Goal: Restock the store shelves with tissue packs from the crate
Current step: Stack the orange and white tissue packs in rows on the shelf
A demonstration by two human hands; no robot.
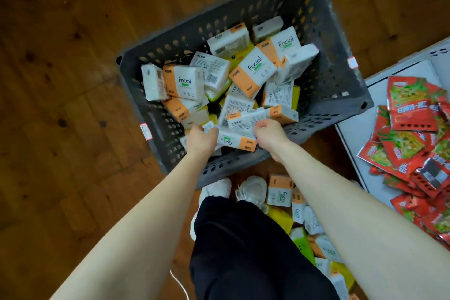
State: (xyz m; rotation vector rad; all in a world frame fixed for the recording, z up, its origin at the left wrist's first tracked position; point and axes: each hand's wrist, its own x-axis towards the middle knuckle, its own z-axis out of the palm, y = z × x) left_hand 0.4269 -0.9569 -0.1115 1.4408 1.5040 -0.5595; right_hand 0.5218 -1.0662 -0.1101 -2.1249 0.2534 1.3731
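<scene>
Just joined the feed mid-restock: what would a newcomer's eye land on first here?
The grey crate at centre dominates, heaped with jumbled white-and-orange tissue packs. At its near edge the left hand and right hand curl their fingers around packs. To the right, bright red snack packets lie scattered on a white shelf, and loose packs sit on the floor beside the white shoes.

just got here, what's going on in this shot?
A person stands over a grey crate on the wooden floor. The left hand and right hand each curl onto tissue packs at its near end. The crate holds many more, jumbled. Loose packs lie by the shoes, and red snack packets cover the white shelf at right.
</scene>
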